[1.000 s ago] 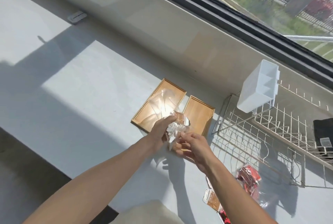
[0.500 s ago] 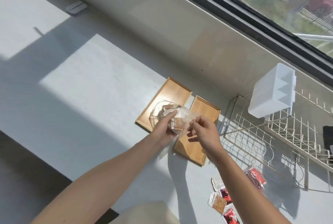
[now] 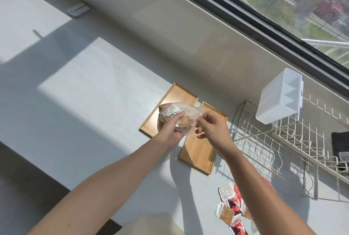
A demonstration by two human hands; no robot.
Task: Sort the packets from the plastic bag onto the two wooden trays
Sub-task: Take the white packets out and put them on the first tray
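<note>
From the head view, two hands meet above two wooden trays; the left hand [image 3: 171,130] has its fingers curled around a clear plastic bag [image 3: 181,115], thumb pressed on top, gripping it with the packets bunched inside; the right hand [image 3: 213,130] pinches the bag's far edge between thumb and forefinger, the other fingers loosely bent and apart. Inside the bag I can make out at least two packets, one white with printing too small to read, one tan with pale dots; the exact count is hidden by crumpled plastic. The left tray [image 3: 175,95] and the right tray [image 3: 198,151] lie side by side, near but not touching, both bare where visible. Near the right forearm a loose cluster of about six packets [image 3: 230,208] lies on the counter, red-and-black ones mixed with white and tan; their lettering is unreadable. The pale grey counter [image 3: 90,91] is streaked with sunlight and shadow; a white wire dish rack [image 3: 283,140] carries one white plastic caddy [image 3: 279,102]; a window [image 3: 283,7] runs along the back, with grass, fencing and red cars outside.
</note>
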